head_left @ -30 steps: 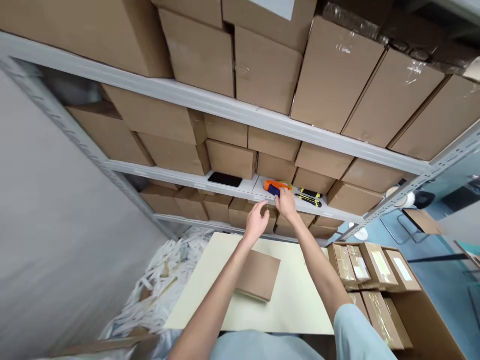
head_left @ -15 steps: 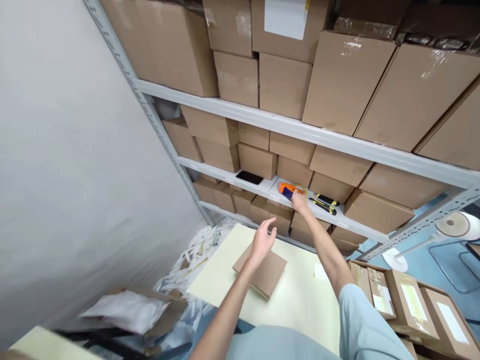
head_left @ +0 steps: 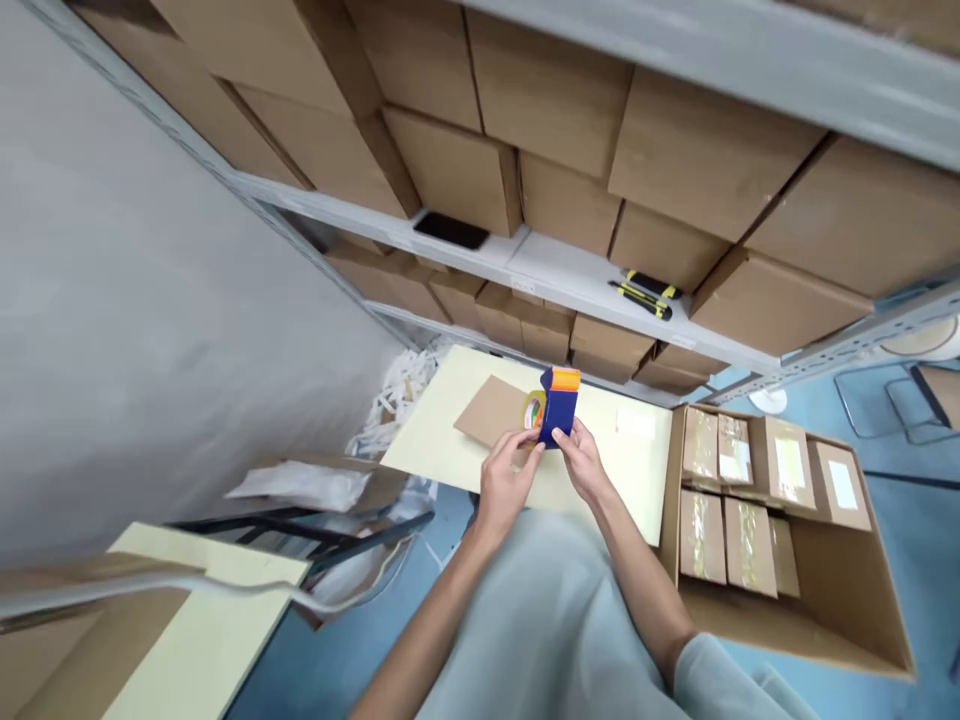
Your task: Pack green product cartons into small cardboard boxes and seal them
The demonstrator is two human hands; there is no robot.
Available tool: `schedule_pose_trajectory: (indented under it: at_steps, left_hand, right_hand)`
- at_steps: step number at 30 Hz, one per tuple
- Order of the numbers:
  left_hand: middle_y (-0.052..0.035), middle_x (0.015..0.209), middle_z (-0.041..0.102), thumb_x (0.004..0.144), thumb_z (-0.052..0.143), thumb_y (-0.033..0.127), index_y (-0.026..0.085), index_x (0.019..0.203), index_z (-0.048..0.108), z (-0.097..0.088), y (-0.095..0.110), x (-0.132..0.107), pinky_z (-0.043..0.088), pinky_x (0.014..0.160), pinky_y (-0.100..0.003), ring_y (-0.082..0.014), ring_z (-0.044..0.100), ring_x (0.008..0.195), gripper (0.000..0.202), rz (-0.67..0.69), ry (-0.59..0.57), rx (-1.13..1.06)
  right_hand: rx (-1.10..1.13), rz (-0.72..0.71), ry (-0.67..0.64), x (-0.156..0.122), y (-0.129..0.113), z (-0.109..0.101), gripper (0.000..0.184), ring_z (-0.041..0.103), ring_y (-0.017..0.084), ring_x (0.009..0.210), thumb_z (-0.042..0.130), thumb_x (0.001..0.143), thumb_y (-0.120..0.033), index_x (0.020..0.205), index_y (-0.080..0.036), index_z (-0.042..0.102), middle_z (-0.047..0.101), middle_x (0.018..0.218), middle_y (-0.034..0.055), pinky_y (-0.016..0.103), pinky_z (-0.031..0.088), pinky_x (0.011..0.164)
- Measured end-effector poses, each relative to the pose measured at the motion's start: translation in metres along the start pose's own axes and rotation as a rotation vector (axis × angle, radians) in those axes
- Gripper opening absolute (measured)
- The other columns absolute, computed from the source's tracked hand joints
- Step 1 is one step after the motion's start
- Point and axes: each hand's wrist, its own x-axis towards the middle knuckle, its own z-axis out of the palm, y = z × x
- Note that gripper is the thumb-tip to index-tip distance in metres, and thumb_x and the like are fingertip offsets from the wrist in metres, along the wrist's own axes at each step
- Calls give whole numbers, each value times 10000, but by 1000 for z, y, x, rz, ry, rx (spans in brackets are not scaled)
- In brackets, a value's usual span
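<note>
Above the pale yellow table I hold a blue and orange tape dispenser [head_left: 560,408] upright, with a roll of yellowish tape [head_left: 532,410] on its left side. My right hand [head_left: 581,458] is closed around the dispenser's lower right part, thumb on its front. From the other side, my left hand [head_left: 510,475] pinches at the lower edge of the roll and dispenser; the exact fingertip contact is partly hidden. Behind them a flat piece of brown cardboard [head_left: 489,408] lies on the table [head_left: 420,440].
On the shelf [head_left: 555,262] ahead lie a black phone-like slab [head_left: 451,230] and yellow-black utility knives [head_left: 643,298], before stacked cardboard boxes [head_left: 574,200]. To the right stands a large open carton [head_left: 832,620] holding several taped boxes [head_left: 701,535]. Paper scraps [head_left: 394,400] heap by the wall.
My right hand has brought the tape dispenser from the shelf down over the table. My left hand has come to it and now grips it too. The view has tilted down.
</note>
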Motion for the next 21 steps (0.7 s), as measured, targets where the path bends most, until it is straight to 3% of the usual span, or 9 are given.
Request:
schedule_pose_trajectory:
  at_steps: [7,11,14,17,21]
  left_hand:
    - [-105,1298,834,1173,620,340,265,1343,788,-13,7,-19,681,1106,-424,-274,826,1222,251,84,-137,148]
    - [-86,1223,845,1137,654,292,256,1270,783,-21,6,-20,694,1016,-393,-249,834,1103,189,82,-182,173]
    - [-89,1203,839,1124,697,336,244,1295,780,-32,12,-10,693,936,-382,-236,816,1033,212,69,-111,194]
    - [-125,1323,804,1127,720,414,224,1449,744,-50,23,8,688,937,-394,-233,792,1046,374,94,2,206]
    - [-127,1373,781,1160,663,441,246,1505,737,-74,38,29,668,1050,-443,-250,768,1110,403,139,-68,238]
  right_hand:
    - [5,125,-128,-18,-3,-1,780,802,379,1353,899,845,-872,1294,-238,828,900,1227,113,557,622,1253]
    - [-111,130,-188,-17,1,-1,832,823,373,1294,778,901,-961,1273,-219,834,903,1158,116,538,669,1174]
    - [-283,62,-230,-18,3,-8,813,829,358,1265,773,939,-927,1323,-212,818,892,1238,121,505,670,1160]
    - [-531,-54,-261,-23,1,-18,734,828,351,1239,743,1025,-849,1391,-215,787,873,1312,137,497,676,1135]
    - [-925,-304,-359,-25,-7,-34,503,809,359,1226,746,1125,-640,1380,-207,760,845,1316,183,518,681,1102]
